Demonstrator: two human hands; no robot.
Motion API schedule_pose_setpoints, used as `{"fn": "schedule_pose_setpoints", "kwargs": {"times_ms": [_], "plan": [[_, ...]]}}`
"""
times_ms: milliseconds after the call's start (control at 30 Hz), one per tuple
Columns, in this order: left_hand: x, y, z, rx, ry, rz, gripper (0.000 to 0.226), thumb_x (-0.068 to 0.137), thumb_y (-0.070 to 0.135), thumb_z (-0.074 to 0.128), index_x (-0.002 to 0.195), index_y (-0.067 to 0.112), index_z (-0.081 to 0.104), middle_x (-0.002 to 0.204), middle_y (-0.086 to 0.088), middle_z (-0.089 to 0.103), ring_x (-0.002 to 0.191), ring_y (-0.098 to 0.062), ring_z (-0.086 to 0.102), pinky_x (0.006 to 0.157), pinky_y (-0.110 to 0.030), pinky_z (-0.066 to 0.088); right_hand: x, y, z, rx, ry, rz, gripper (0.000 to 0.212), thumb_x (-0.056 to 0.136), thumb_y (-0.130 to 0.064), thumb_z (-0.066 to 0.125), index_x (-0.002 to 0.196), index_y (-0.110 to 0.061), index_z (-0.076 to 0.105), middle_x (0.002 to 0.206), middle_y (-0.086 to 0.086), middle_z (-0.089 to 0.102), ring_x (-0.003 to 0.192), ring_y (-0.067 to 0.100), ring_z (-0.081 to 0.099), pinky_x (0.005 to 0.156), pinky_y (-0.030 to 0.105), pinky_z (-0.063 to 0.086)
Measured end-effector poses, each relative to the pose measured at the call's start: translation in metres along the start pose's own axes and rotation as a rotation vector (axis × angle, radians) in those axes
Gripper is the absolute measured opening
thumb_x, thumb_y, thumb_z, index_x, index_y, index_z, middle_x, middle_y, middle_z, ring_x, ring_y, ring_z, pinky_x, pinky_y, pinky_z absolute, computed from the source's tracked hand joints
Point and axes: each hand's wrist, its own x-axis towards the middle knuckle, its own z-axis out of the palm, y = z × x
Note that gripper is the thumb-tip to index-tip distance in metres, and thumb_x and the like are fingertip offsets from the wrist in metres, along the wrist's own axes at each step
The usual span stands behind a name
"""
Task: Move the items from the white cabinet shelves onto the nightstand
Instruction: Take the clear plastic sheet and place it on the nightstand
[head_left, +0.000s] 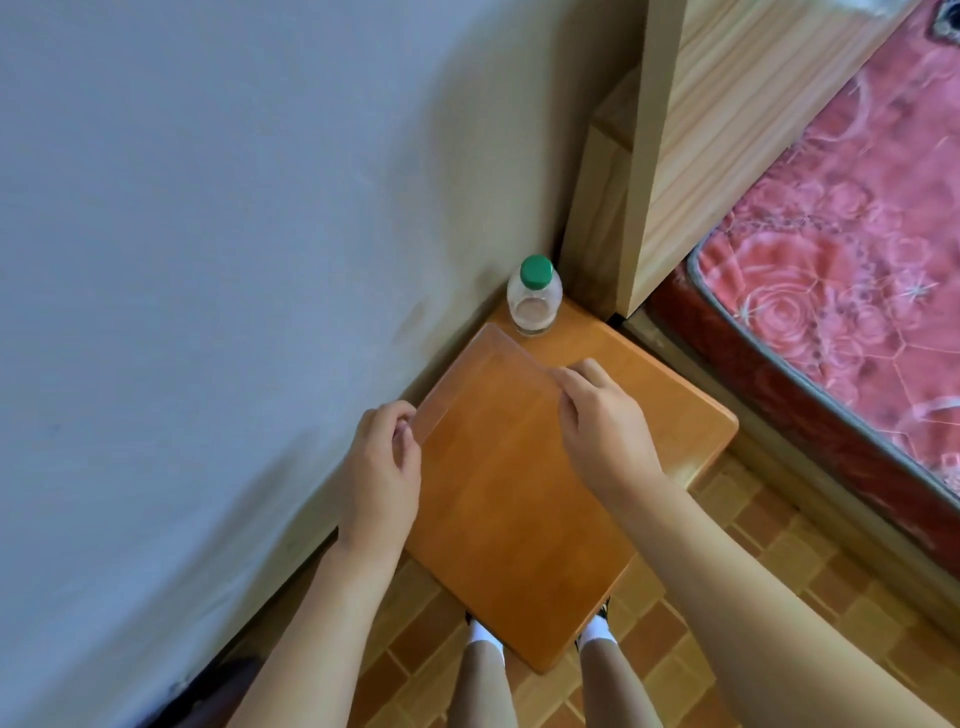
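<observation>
A clear, see-through flat sheet (480, 382) lies low over the back left part of the orange wooden nightstand (524, 519). My left hand (382, 467) pinches its near left corner, and my right hand (602, 421) pinches its right corner with curled fingers. I cannot tell whether the sheet rests fully on the wood. A clear plastic bottle with a green cap (534, 296) stands upright in the nightstand's back corner, just beyond the sheet. The white cabinet is out of view.
A pale wall (208, 260) runs along the nightstand's left side. A light wooden bed frame (691, 156) and a red patterned mattress (841, 270) stand to the right. Tan tiled floor (727, 519) and my legs lie in front.
</observation>
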Motion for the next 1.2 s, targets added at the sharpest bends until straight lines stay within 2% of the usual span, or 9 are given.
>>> {"fn": "schedule_pose_setpoints", "kwargs": {"times_ms": [233, 400, 567, 767, 1000, 1200], "plan": [[0.029, -0.013, 0.026, -0.015, 0.02, 0.007, 0.022, 0.105, 0.016, 0.054, 0.125, 0.02, 0.063, 0.119, 0.001, 0.068, 0.101, -0.011, 0.067, 0.074, -0.006, 0.044, 0.024, 0.019, 0.024, 0.007, 0.03, 0.007, 0.036, 0.103, -0.002, 0.052, 0.134, -0.015, 0.067, 0.104, 0.001, 0.058, 0.085, 0.023, 0.062, 0.07, 0.043, 0.057], [0.04, -0.022, 0.037, -0.05, 0.016, -0.017, 0.023, 0.105, 0.014, 0.055, 0.125, 0.021, 0.063, 0.121, 0.0, 0.069, 0.105, -0.014, 0.069, 0.078, -0.009, 0.048, 0.032, 0.02, 0.032, 0.019, 0.043, -0.017, 0.042, 0.102, 0.002, 0.055, 0.138, -0.015, 0.066, 0.108, -0.001, 0.059, 0.086, 0.02, 0.061, 0.068, 0.031, 0.052], [0.04, -0.025, 0.043, -0.096, 0.032, -0.027, 0.022, 0.105, 0.015, 0.055, 0.125, 0.021, 0.064, 0.12, 0.0, 0.07, 0.104, -0.013, 0.068, 0.078, -0.011, 0.051, 0.036, 0.021, 0.036, 0.017, 0.064, -0.012, 0.04, 0.104, 0.001, 0.054, 0.138, -0.013, 0.066, 0.109, 0.0, 0.06, 0.089, 0.018, 0.06, 0.07, 0.029, 0.051], [0.041, -0.024, 0.045, -0.131, 0.064, -0.033, 0.025, 0.104, 0.013, 0.055, 0.128, 0.018, 0.065, 0.121, -0.002, 0.07, 0.104, -0.011, 0.066, 0.078, -0.007, 0.047, 0.042, 0.02, 0.037, 0.025, 0.101, -0.015, 0.039, 0.103, 0.002, 0.056, 0.137, -0.013, 0.067, 0.109, 0.002, 0.061, 0.092, 0.02, 0.062, 0.073, 0.035, 0.057], [0.042, -0.024, 0.046, -0.154, 0.057, -0.041, 0.027, 0.105, 0.014, 0.055, 0.129, 0.02, 0.064, 0.124, -0.002, 0.069, 0.109, -0.014, 0.068, 0.081, -0.01, 0.048, 0.045, 0.02, 0.037, 0.013, 0.099, 0.001, 0.036, 0.104, 0.0, 0.054, 0.135, -0.013, 0.067, 0.106, 0.001, 0.059, 0.088, 0.019, 0.059, 0.071, 0.038, 0.056], [0.04, -0.025, 0.047, -0.109, 0.023, -0.037, 0.033, 0.104, 0.02, 0.059, 0.136, 0.023, 0.059, 0.134, 0.002, 0.066, 0.117, -0.01, 0.063, 0.084, -0.008, 0.043, 0.043, 0.019, 0.035, -0.003, 0.101, 0.038, 0.033, 0.107, -0.009, 0.051, 0.136, -0.017, 0.066, 0.114, -0.002, 0.06, 0.095, 0.017, 0.062, 0.077, 0.038, 0.06]]}}
